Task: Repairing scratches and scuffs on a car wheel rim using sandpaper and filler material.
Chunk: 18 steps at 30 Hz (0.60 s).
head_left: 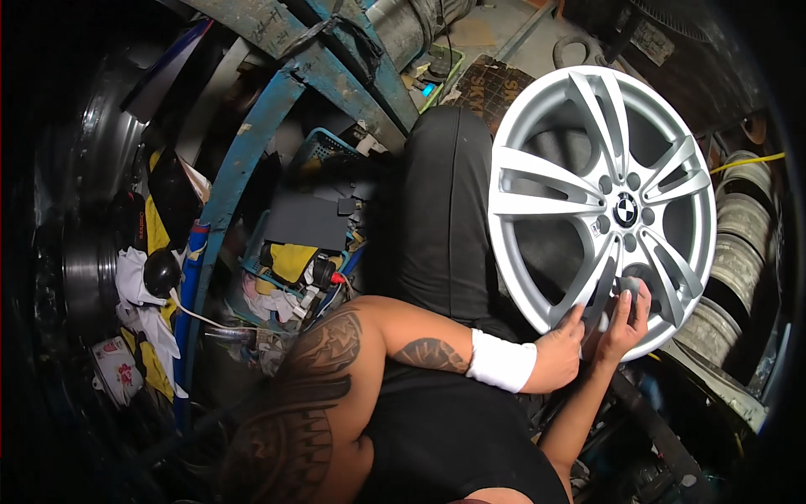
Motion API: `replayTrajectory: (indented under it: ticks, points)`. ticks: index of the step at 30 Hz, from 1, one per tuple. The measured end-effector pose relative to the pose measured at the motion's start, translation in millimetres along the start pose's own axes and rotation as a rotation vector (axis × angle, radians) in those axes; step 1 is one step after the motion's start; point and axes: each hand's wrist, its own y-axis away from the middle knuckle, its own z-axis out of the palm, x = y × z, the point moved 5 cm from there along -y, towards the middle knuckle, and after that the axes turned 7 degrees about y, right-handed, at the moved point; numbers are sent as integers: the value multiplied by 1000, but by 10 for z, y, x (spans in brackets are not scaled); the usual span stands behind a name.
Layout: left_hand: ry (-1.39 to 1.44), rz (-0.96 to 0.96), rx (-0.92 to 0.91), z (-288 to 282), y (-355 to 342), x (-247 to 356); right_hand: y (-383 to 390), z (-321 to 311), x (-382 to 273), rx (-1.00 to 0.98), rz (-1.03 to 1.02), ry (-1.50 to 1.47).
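Observation:
A silver alloy wheel rim (521, 204) with paired spokes and a round centre cap stands tilted at the right, facing up toward me. My left hand (561, 353), below a white wristband, is closed on the wheel's lower left edge, its fingers lying against a lower spoke. Just right of it, my right hand (623, 323) reaches into the gap between two lower spokes. Between its raised fingertips is a small dark grey pad (631, 288), close to the spokes; its exact kind is unclear. Part of the left hand's grip is hidden.
Several bare metal rims (739, 244) are stacked at the right. A blue steel frame (252, 143) runs down the left. Near it stand a teal basket (260, 231) with cloths and tools, and white rags (138, 286). My black-trousered leg (449, 218) is beside the wheel.

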Motion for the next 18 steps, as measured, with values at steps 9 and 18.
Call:
replayTrajectory:
  ticks: [9, 18]
  points:
    - [196, -72, 128, -10, -165, -121, 41, -29, 236, -5, 165, -142]
    - [636, -213, 483, -553, 77, -689, -6, 39, 49, -33, 203, -199]
